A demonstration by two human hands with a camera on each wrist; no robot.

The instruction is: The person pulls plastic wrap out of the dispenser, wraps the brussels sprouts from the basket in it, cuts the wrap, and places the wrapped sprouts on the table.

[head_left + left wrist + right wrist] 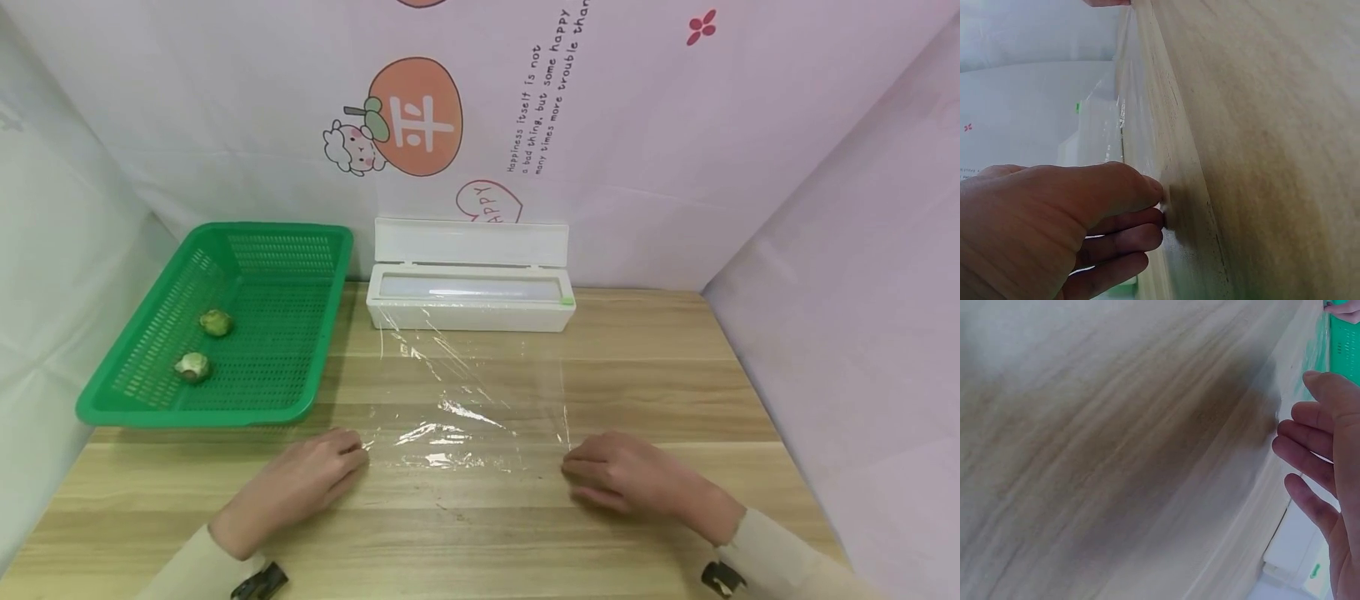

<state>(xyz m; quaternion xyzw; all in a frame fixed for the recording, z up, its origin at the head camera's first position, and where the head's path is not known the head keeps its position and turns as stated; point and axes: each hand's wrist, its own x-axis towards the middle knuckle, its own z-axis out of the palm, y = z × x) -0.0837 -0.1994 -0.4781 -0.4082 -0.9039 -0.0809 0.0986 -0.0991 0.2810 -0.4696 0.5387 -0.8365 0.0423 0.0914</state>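
Observation:
A sheet of clear plastic wrap (465,412) stretches from a white wrap dispenser (472,315) toward the front of the table. My left hand (311,475) pinches its front left corner between thumb and fingers, close to the tabletop (1260,125). At the front right corner, the fingertips of my right hand (630,483) touch the film's edge. In the right wrist view the right hand (1329,437) has its thumb apart from the lightly bent fingers. The dispenser's lid (472,243) stands raised at the back, and the roll inside is partly visible.
A green plastic basket (321,358) stands at the left, holding two small pale-green round vegetables, one (216,322) behind the other (192,367). White printed cloth (637,150) hangs behind the table and along both sides.

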